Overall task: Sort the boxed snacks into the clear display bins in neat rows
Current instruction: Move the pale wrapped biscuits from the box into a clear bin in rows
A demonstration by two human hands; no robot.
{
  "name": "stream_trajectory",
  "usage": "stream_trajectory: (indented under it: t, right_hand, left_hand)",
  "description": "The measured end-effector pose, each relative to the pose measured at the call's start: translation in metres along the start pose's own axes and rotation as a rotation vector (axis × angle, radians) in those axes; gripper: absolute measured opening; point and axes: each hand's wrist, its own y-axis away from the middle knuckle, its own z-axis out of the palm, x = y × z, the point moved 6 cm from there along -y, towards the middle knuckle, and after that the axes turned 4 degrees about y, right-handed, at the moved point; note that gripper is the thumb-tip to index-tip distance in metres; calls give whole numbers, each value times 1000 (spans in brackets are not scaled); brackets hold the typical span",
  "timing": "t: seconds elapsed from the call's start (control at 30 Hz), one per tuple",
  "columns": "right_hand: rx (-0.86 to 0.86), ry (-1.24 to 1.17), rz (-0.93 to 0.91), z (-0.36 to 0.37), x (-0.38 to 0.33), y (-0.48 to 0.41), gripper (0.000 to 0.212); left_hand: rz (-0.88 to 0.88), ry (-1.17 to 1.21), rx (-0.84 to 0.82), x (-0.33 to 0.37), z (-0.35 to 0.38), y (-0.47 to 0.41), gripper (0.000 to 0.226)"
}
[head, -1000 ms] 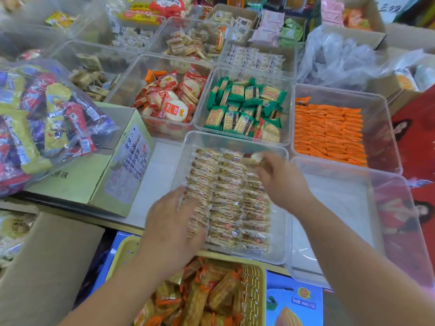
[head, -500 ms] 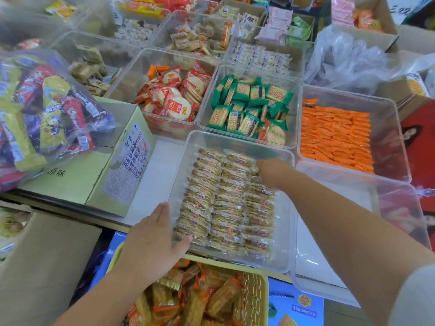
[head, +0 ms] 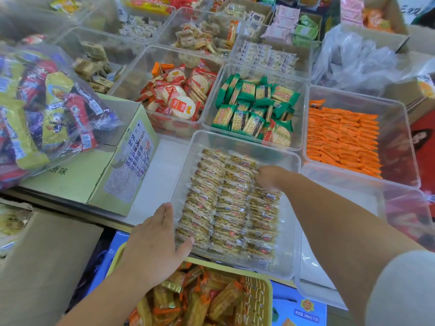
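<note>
Clear-wrapped tan packets (head: 226,203), long axis 9-to-3, rows running 12-to-6 in the bin (head: 235,142); left hand (head: 153,243) flat against it, right hand (head: 270,177) among them, grip unclear

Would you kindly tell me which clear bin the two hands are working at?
The front-centre bin holding tan packets in three rows: the left hand rests against its near-left corner, the right hand reaches onto the packets inside.

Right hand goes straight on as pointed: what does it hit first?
Likely the far packets in the clear bin, just ahead of the right hand; above them, the bin's far wall. Height unclear.
</note>
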Motion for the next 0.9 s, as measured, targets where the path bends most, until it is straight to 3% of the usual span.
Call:
stream_trajectory:
  t: [0.17, 0.3, 0.4, 0.5, 0.6, 0.73, 0.9]
  right_hand:
    - [5, 71, -29, 2, 2, 8, 46]
    - [121, 112, 24, 5, -3, 33, 47]
    - [213, -41, 25, 7, -18, 61, 59]
    - [405, -214, -49, 3, -56, 109, 56]
    - [544, -385, -302, 8, -130, 172, 44]
    - [473, -360, -684, 38, -248, 242, 40]
    - [426, -255, -986, 76, -366, 287, 40]
  left_hand:
    - [9, 4, -3, -2, 2, -2, 101]
    - [6, 75, 0, -3, -2, 0, 100]
    - [65, 210, 71, -4, -13, 17, 92]
    - [126, 425, 206, -21, -29, 52, 79]
    - [85, 609, 423, -66, -46, 95, 68]
    - [-68, 712, 707, -155, -54, 139, 29]
    - [-405, 967, 768, -277, -41, 159, 24]
